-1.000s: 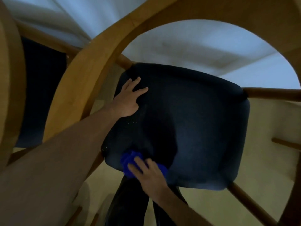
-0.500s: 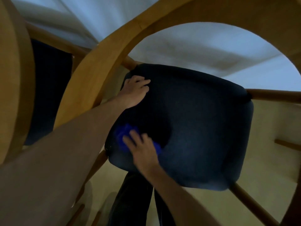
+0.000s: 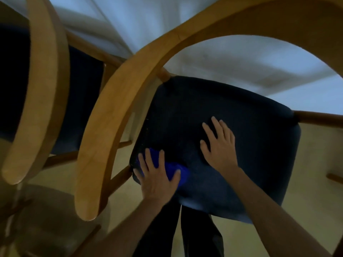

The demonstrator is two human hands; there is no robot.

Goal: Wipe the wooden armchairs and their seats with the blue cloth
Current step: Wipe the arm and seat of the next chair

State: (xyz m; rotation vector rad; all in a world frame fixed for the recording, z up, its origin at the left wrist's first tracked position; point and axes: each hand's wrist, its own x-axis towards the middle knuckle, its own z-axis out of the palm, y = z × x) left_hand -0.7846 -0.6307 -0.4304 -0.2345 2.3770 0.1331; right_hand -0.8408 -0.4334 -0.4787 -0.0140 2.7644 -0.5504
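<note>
A wooden armchair with a curved arm rail (image 3: pixel 115 127) and a dark blue padded seat (image 3: pixel 250 145) fills the view. The blue cloth (image 3: pixel 174 169) lies bunched at the seat's near left corner. My left hand (image 3: pixel 157 177) presses on the cloth with straight fingers. To its right, my right hand (image 3: pixel 219 145) rests flat on the middle of the seat, fingers spread, holding nothing. Part of the cloth is hidden under my left hand.
A second wooden armchair (image 3: pixel 42 80) with a dark seat (image 3: pixel 81 89) stands close on the left. A white tablecloth (image 3: pixel 222 58) hangs beyond both chairs. My dark trouser legs (image 3: pixel 196 238) are against the seat's near edge, over a beige floor (image 3: pixel 315 210).
The cloth was under my right hand; now my left hand presses it at the near left corner. My right hand has moved to the seat's middle. The view shifted right.
</note>
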